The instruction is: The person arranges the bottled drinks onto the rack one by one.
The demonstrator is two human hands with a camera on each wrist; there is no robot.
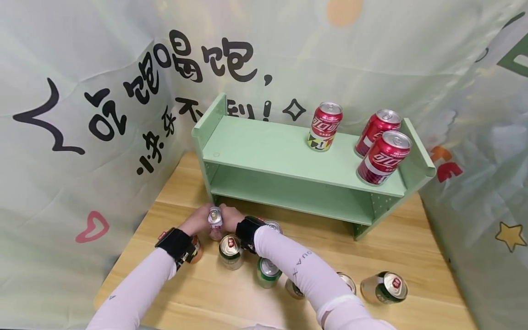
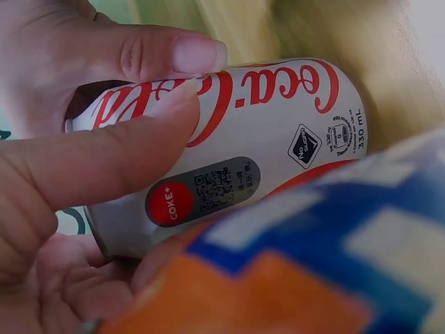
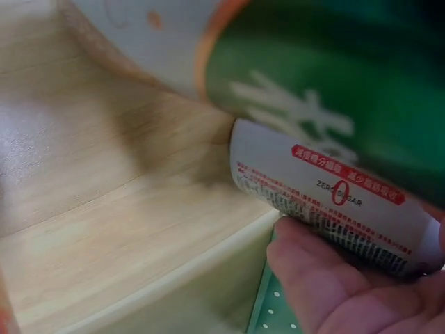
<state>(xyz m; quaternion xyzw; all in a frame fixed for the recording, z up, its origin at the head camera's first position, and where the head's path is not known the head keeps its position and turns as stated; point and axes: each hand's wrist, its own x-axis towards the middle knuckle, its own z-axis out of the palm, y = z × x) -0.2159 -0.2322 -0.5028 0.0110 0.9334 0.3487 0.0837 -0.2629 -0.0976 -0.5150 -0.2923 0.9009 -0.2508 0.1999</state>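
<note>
Both hands hold a slim white Coca-Cola can (image 1: 215,219) upright near the left front of the shelf. In the left wrist view, the thumbs of my left hand (image 1: 198,221) and right hand (image 1: 232,217) press on the can's side, over its red lettering. More fingers curl round the can (image 2: 229,146) from below. The right wrist view shows fingers (image 3: 313,278) along the can's other side, by its "zero sugar" print. Close by the left wrist stands an orange and blue can (image 1: 196,250). A green and white can (image 1: 231,252) stands just in front of the right hand.
A green two-level shelf (image 1: 264,142) stands on the wooden table (image 1: 198,293). On its top board are three red cans, one (image 1: 324,126) apart from the two at the right. A green can (image 1: 268,272) and several others stand around the right forearm. Another can (image 1: 383,288) is farther right.
</note>
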